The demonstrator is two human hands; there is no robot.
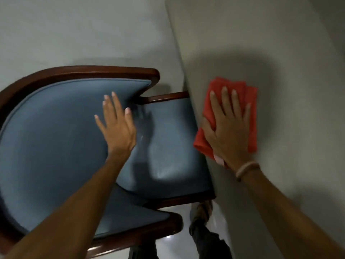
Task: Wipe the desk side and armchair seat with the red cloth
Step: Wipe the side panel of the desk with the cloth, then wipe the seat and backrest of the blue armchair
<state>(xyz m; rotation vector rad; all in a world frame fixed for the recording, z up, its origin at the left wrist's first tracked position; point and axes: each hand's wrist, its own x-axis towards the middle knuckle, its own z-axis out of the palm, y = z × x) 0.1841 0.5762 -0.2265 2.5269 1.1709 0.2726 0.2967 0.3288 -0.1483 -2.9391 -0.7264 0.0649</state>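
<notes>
Head view: right hand (226, 128), its grip spread flat, is pressing the folded red cloth (248, 101) against the grey-beige bench (280, 53) surface. Blue upholstered wooden armchair seat (168, 146) is lying just left of it, under the left hand (117, 126), hovering splayed and empty.

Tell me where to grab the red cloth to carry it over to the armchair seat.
Probably pinch the red cloth along its far folded edge, which sticks out beyond the right hand's fingertips. It lies folded and pressed flat on the desk surface, so come from above at that exposed edge and close the grip across all layers.
</notes>
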